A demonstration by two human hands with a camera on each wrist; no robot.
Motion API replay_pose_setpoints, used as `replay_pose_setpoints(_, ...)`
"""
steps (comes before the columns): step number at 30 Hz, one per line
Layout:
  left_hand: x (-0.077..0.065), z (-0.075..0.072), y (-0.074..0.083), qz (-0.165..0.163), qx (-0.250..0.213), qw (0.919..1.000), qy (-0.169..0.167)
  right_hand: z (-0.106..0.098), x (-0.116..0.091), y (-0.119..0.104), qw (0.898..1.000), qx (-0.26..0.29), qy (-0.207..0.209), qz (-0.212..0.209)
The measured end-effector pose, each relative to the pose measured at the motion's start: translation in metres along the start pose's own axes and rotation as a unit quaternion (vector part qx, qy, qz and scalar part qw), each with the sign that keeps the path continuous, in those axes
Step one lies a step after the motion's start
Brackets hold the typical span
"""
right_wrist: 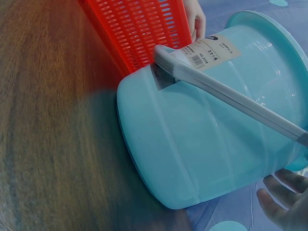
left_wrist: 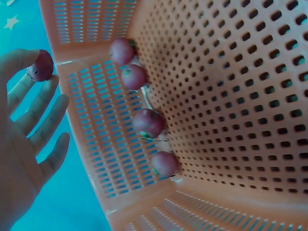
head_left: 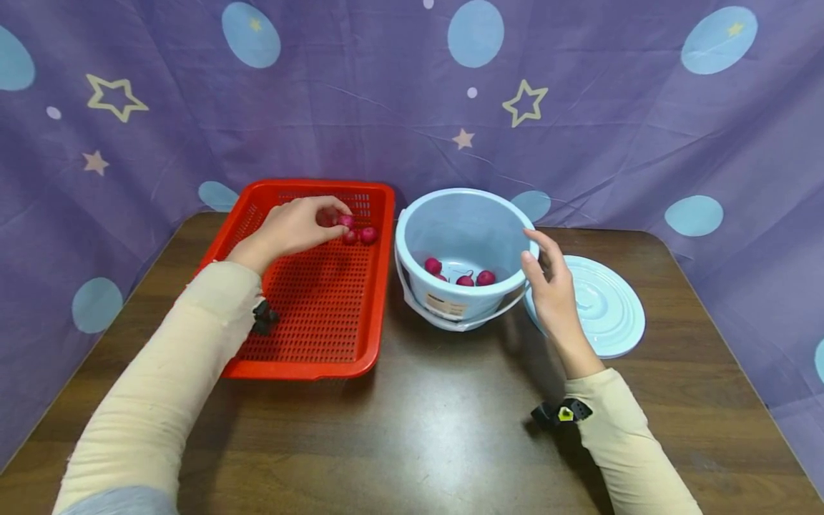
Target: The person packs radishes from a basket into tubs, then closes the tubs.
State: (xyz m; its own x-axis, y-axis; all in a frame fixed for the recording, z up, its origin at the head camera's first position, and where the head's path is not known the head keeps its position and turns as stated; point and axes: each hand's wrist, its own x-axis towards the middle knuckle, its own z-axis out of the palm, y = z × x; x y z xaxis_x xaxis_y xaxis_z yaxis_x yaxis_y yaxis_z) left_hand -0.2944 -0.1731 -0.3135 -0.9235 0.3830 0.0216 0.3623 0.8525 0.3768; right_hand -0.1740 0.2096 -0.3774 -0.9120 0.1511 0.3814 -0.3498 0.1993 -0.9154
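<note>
Between thumb and fingertips my left hand (head_left: pixel 297 227) pinches a red radish (left_wrist: pixel 42 67), over the far right part of the red plastic basket (head_left: pixel 370 315). Several more radishes (left_wrist: pixel 148 122) lie along the basket's side wall in the left wrist view. To the basket's right stands a light blue bucket (head_left: pixel 466 214) with several radishes (head_left: pixel 486 277) at its bottom. My right hand (head_left: pixel 555 286) rests at the right side of the bucket's rim with fingers loosely extended. In the right wrist view its fingers (right_wrist: pixel 284 192) are beside the bucket's outer wall.
A light blue round lid (head_left: pixel 608 307) lies on the brown wooden table (head_left: pixel 438 429), right of the bucket. The bucket's handle (head_left: pixel 450 325) hangs down at the front. Behind the table hangs a purple patterned cloth (head_left: pixel 386 93).
</note>
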Motion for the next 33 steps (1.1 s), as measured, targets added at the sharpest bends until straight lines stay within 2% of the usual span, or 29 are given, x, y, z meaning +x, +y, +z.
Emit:
replay_pose_setpoints(14,-0.005,-0.013,0.023,0.036,-0.015,0.9988,0.029,0.0,0.001,0.001,1.0,-0.001,0.001,-0.008)
replay_pose_setpoints(24,-0.008,-0.018,0.051,0.072,-0.026,0.9949,0.066,-0.001,0.0,-0.001,1.0,-0.01,0.0,-0.009)
replay_pose_setpoints(33,-0.008,-0.016,0.075,0.105,-0.026,0.9924,0.059,0.0,0.0,-0.001,1.0,-0.004,0.001,-0.003)
